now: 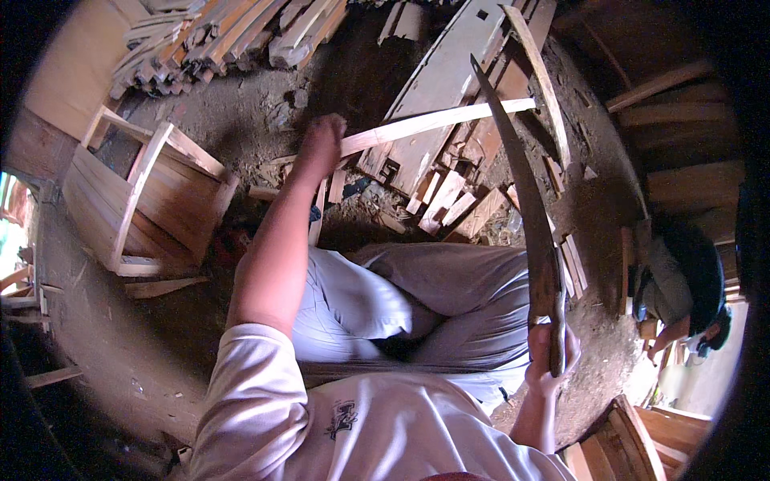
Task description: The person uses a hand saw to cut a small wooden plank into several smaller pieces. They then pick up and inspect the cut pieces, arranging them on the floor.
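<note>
My left hand [324,136] is closed round the near end of a pale wooden strip [433,122], which points away to the right over larger boards. My right hand [553,351], near my right knee, grips a handsaw-like tool [523,188]. Its long dark blade is wide by the handle and narrows to a point at the far end, with no teeth distinguishable. In this view the blade crosses in front of the strip's right part; whether they touch, I cannot tell. Another curved wooden strip [544,76] lies beyond the blade.
Several cut offcuts [446,200] lie before my crossed legs, beside a wide pale board [437,84]. A wooden crate-like frame [144,200] stands at left, with stacked timber [233,36] behind. Another person [690,272] bends over at far right. A wooden piece [622,445] sits lower right.
</note>
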`<move>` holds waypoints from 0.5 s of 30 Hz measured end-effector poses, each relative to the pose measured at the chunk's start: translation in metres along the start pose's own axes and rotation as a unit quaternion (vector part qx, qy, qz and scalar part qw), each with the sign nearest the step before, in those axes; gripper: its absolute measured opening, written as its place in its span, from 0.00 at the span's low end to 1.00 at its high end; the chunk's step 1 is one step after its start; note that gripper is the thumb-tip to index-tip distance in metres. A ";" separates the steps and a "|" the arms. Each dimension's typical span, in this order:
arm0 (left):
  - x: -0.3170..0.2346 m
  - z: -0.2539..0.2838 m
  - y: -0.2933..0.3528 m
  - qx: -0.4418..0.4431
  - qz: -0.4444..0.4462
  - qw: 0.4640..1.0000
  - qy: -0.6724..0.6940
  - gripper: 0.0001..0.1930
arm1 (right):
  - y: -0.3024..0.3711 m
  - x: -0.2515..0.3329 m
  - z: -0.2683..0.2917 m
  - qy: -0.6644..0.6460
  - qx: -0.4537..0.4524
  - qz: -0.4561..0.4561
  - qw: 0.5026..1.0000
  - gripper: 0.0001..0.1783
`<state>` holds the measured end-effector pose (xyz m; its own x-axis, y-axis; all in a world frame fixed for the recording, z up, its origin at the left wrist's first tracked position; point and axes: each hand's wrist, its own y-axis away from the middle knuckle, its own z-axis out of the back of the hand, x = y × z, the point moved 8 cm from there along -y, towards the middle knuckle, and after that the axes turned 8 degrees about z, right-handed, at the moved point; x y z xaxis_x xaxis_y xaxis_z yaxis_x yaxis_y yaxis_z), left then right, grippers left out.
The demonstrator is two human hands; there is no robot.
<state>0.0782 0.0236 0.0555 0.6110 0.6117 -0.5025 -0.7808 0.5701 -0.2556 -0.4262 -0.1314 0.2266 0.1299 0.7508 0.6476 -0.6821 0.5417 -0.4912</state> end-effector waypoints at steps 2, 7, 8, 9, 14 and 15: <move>0.044 -0.003 0.002 -0.027 0.134 0.983 0.123 0.13 | 0.009 -0.009 0.005 0.020 0.009 -0.009 1.000 0.18; 0.131 -0.023 0.007 -0.077 0.274 0.957 0.062 0.22 | 0.015 -0.024 -0.007 -0.063 0.020 -0.082 0.994 0.18; 0.115 -0.009 0.012 -0.191 0.233 0.949 -0.087 0.25 | 0.014 -0.022 -0.009 -0.072 0.018 -0.101 0.992 0.17; 0.122 -0.011 0.010 -0.137 0.237 0.960 -0.052 0.30 | 0.013 -0.020 -0.012 -0.083 0.017 -0.120 0.989 0.16; 0.035 -0.024 0.022 0.241 0.292 0.835 0.400 0.42 | 0.024 -0.026 -0.004 -0.065 0.023 -0.096 0.993 0.10; 0.014 -0.015 0.028 0.167 0.305 0.843 0.411 0.41 | 0.024 -0.024 -0.006 -0.071 0.024 -0.092 0.993 0.10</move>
<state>0.0628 0.0398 0.0291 -0.2950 0.3383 -0.8936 -0.7531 0.4933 0.4353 -0.4416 -0.1348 0.1959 0.1554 0.5782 0.8009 -0.6894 0.6442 -0.3313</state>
